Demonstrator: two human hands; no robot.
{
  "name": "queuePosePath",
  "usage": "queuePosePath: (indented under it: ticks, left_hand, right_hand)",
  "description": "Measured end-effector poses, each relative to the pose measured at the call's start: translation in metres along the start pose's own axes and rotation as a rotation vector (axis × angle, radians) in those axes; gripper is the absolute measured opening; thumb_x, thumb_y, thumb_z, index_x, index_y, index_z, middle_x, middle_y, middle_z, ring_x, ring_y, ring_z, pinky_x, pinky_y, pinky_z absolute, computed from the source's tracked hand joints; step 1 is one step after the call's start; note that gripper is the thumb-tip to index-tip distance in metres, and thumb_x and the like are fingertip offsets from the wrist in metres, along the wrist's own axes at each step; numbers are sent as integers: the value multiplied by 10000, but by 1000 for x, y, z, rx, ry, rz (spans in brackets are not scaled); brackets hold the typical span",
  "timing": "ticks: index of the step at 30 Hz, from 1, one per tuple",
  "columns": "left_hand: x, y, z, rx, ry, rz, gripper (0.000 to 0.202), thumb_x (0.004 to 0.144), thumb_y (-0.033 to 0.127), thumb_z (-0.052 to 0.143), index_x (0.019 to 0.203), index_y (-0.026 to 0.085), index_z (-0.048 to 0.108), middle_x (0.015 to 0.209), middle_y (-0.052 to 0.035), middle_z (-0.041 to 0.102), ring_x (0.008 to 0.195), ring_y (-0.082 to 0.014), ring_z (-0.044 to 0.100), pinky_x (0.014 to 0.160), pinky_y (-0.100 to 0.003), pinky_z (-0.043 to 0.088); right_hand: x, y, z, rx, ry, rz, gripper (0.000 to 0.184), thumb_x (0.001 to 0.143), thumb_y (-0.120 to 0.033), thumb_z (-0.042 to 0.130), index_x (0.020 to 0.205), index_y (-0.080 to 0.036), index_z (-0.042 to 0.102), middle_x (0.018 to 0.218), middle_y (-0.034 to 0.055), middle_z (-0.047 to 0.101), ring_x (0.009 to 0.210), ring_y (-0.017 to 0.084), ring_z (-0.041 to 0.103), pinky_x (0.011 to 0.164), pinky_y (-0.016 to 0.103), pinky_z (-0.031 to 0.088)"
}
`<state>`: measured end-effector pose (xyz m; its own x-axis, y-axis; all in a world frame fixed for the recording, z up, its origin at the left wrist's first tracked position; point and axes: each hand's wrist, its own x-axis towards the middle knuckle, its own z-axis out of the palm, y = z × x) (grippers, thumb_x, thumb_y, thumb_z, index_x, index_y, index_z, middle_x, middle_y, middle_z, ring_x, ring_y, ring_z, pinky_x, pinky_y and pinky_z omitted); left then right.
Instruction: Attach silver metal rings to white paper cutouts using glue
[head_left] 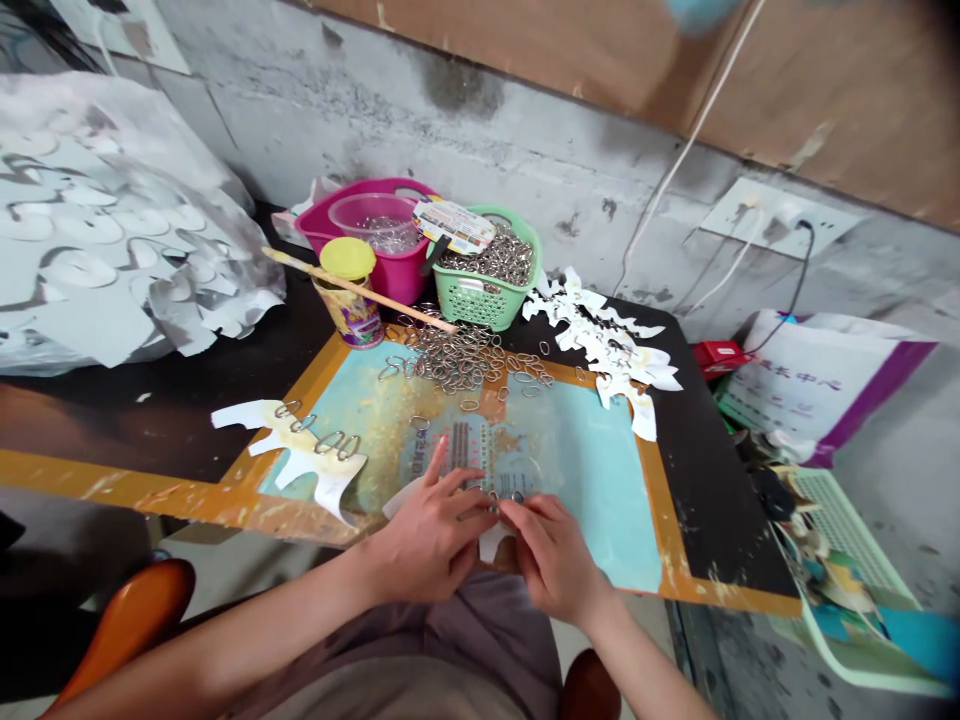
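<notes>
Leaning inward over the near edge of the tabletop (724, 500), both forearms (247, 645) bring the hands close together. The left hand (439, 530) lies back upward, one finger raised, the rest stretched rightward; I cannot tell what its grip holds. The right hand (553, 552) bends its fingertips to small metal rings (517, 497), its grip partly hidden, above a white cut-out (496, 543). Beyond, loose rings (461, 362) lie heaped before a green basket (480, 303).
</notes>
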<state>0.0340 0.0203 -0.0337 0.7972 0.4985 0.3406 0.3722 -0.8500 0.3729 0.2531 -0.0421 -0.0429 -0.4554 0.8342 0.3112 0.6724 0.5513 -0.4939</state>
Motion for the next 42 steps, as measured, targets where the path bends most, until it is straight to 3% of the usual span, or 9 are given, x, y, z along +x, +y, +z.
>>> queuePosePath:
  ticks: [3,7,11,14,22,28,31,36,42]
  left_hand:
    - [6,-4,-6,-8,-51,32,235,842,165,604,1057,195,693,1055,-76,706,1118,-272,603,1220,-649,124]
    - [17,-15,-10,112,-79,171,147,947,161,575,845,193,676,1024,-60,689,953,-192,629,1207,-544,275]
    - [14,-25,-8,163,55,304,141,948,124,590,856,187,676,1003,-48,706,1046,-200,617,1220,-555,229]
    - [7,-28,-4,169,143,291,136,962,123,569,938,183,689,989,-45,717,1070,-200,611,1229,-552,182]
    - [-3,-21,-7,205,-2,204,166,942,163,548,1044,177,678,1152,-86,709,1232,-228,563,1254,-549,41]
    - [-14,-10,-5,195,-16,255,217,925,114,511,1055,155,681,1144,-91,737,1211,-231,591,1226,-559,184]
    - [-16,-7,-4,183,-13,220,309,950,92,431,1167,114,650,1180,-125,739,1226,-233,595,1212,-550,208]
    - [-15,-9,0,197,35,240,309,927,162,474,1177,78,634,1169,-167,731,1202,-262,609,1204,-523,250]
    - [-17,-10,1,221,16,241,285,913,209,521,1151,113,647,1162,-144,717,1231,-227,577,1262,-533,32]
  right_hand:
    - [1,-1,2,1,-14,28,629,849,-44,458,1456,-144,332,1051,134,693,909,304,581,788,461,498]
    - [1,-4,1,20,-14,64,610,867,-37,454,1451,-159,326,1074,129,689,918,297,590,802,455,494]
    - [0,-5,1,38,-10,82,567,875,-30,459,1419,-162,371,1081,119,691,937,292,587,830,451,487]
    - [0,-4,2,23,-27,76,513,874,-21,461,1366,-165,441,1116,125,678,957,292,574,837,444,478]
    - [0,-8,2,-82,-107,21,252,889,-106,562,1127,-162,625,1020,105,674,941,288,533,845,444,438]
    - [0,-15,3,-129,-87,34,139,941,-152,550,1038,-182,646,1047,95,679,985,280,546,873,434,418]
    - [0,-18,4,-139,-78,48,99,955,-182,546,987,-183,640,1029,90,676,981,278,542,875,432,415]
    - [1,-23,10,-197,-86,115,110,976,-225,532,941,-179,626,952,83,659,941,274,537,867,438,418]
    - [-2,-24,15,-222,-56,124,113,987,-232,524,979,-181,624,990,90,663,1007,286,537,916,448,412]
